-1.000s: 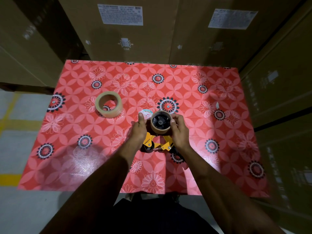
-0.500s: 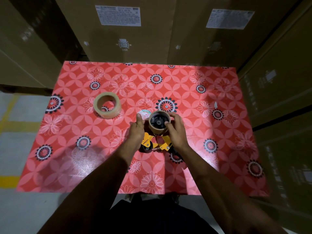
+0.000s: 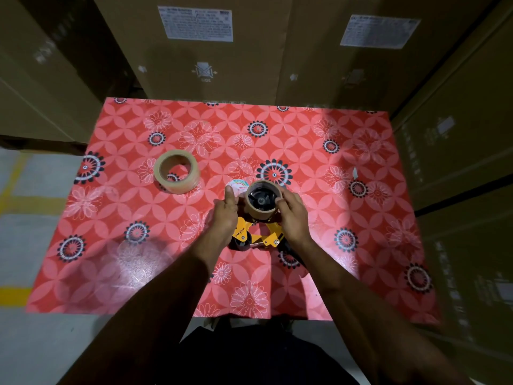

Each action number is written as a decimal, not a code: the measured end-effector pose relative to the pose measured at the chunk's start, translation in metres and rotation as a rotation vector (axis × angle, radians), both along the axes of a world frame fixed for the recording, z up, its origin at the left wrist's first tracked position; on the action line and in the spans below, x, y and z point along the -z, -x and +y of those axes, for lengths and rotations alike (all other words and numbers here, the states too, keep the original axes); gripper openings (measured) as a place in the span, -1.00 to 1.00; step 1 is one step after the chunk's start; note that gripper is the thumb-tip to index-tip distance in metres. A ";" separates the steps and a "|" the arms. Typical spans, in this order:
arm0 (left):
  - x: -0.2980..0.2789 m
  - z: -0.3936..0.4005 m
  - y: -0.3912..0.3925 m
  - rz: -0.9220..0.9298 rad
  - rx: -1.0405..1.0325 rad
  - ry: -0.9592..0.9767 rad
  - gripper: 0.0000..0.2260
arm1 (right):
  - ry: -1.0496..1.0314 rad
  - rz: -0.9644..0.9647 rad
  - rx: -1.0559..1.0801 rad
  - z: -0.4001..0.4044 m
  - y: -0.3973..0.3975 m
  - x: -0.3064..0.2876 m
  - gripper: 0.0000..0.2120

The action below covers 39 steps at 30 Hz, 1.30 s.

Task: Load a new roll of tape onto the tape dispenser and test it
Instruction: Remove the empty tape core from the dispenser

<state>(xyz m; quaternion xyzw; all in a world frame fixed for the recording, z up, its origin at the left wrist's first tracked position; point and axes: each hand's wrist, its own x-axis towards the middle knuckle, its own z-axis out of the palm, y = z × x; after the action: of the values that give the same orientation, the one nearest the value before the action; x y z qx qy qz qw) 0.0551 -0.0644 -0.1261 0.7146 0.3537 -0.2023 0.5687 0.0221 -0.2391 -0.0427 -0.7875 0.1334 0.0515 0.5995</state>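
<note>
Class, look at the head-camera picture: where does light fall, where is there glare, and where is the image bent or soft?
Head view: light pools on the red tablecloth; a whitish glare patch sits at its near left; the cardboard boxes lie in dim shadow; wide-angle bending bows the table edges; the forearms at the bottom look soft, while the tape dispenser and spare tape roll are sharp.

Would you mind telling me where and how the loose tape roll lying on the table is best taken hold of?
Probably best by its outer wall, coming from above. The loose tape roll lies flat on the table, open core facing up and nothing touching it, so fingers can span the rim or hook one inside the core and pinch the wall.
</note>
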 end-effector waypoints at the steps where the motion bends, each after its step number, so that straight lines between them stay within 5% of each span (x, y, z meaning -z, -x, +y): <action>1: -0.013 -0.002 0.003 -0.008 0.001 0.002 0.28 | 0.031 -0.018 0.006 0.000 0.001 0.002 -0.56; 7: -0.005 -0.002 0.004 -0.035 0.008 -0.035 0.25 | 0.033 -0.036 -0.001 0.000 0.001 0.004 -0.68; 15: -0.009 -0.005 0.007 -0.054 0.012 -0.074 0.22 | 0.065 -0.074 -0.011 0.001 0.000 0.011 -0.53; 23: -0.001 -0.004 0.006 -0.029 0.009 -0.103 0.26 | 0.013 -0.020 -0.011 -0.001 -0.003 0.012 -0.71; 28: -0.028 -0.010 0.010 -0.046 0.015 -0.077 0.03 | 0.108 -0.081 0.039 -0.001 -0.004 0.020 -0.62; 31: -0.046 -0.013 0.015 -0.047 -0.016 -0.046 0.07 | 0.091 -0.052 0.046 -0.001 -0.005 0.021 -0.77; 34: -0.080 -0.018 0.019 -0.072 -0.068 0.020 -0.19 | 0.043 -0.026 -0.006 -0.001 -0.005 0.018 -0.72; 39: -0.072 -0.017 0.018 -0.056 0.008 -0.039 -0.02 | 0.030 -0.036 0.025 0.002 -0.007 0.015 -0.69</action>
<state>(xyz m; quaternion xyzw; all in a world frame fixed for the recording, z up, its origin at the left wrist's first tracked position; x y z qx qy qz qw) 0.0368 -0.0818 -0.0543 0.7324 0.3387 -0.1775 0.5633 0.0286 -0.2375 -0.0576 -0.7956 0.1333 0.0279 0.5903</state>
